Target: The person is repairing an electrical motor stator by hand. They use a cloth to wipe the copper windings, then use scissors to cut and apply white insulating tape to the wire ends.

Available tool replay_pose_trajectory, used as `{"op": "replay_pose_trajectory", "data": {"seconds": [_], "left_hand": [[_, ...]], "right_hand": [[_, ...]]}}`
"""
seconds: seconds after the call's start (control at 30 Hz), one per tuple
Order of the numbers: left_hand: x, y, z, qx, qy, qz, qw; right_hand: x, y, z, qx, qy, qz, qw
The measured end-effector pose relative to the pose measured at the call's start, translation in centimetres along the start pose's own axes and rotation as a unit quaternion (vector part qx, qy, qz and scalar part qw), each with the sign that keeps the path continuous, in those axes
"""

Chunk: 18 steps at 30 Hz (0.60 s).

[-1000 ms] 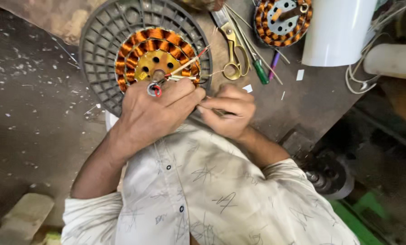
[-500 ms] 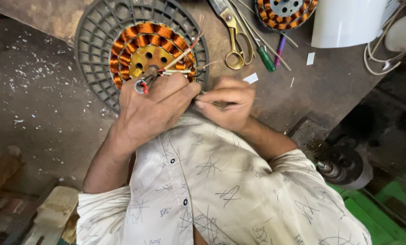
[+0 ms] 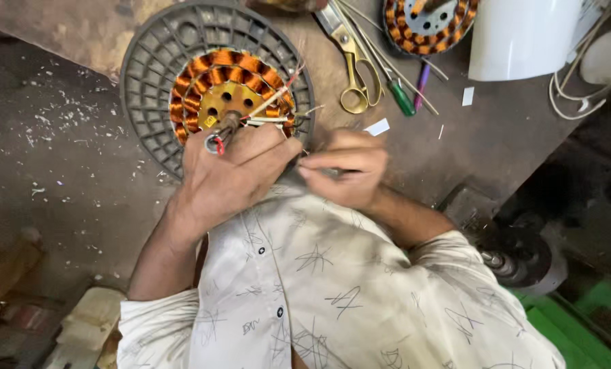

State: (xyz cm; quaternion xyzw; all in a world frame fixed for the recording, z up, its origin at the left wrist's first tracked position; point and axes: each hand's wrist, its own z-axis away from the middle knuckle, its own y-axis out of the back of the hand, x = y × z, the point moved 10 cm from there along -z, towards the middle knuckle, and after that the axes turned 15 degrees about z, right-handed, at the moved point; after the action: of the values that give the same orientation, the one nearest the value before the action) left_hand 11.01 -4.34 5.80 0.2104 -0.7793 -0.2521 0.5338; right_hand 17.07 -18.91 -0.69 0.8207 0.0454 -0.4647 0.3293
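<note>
Left hand (image 3: pixel 230 174) closed around thin wire leads (image 3: pixel 268 121) at the stator's edge, right hand (image 3: pixel 350 167) pinching a wire end just beside it, copper-wound stator (image 3: pixel 210 82) on a round grey grille (image 3: pixel 151 68) on the counter (image 3: pixel 496 130), brass-handled scissors (image 3: pixel 353 75), green-handled screwdriver (image 3: pixel 401 99), second stator (image 3: pixel 425 27) beyond.

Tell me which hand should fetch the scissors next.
Right, probably. The right hand lies closer to the scissors, though it pinches the wires; the left hand is braced on the stator.
</note>
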Motion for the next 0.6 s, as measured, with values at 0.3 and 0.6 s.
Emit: {"op": "replay_pose_trajectory", "data": {"seconds": [0.3, 0.6], "left_hand": [[-0.1, 0.0, 0.0, 0.0, 0.003, 0.037, 0.999], [-0.1, 0.1, 0.1, 0.004, 0.005, 0.031, 0.999]], "right_hand": [[1.6, -0.2, 1.4, -0.012, -0.071, -0.049, 0.996], [3.0, 0.3, 0.5, 0.038, -0.047, -0.058, 0.996]]}}
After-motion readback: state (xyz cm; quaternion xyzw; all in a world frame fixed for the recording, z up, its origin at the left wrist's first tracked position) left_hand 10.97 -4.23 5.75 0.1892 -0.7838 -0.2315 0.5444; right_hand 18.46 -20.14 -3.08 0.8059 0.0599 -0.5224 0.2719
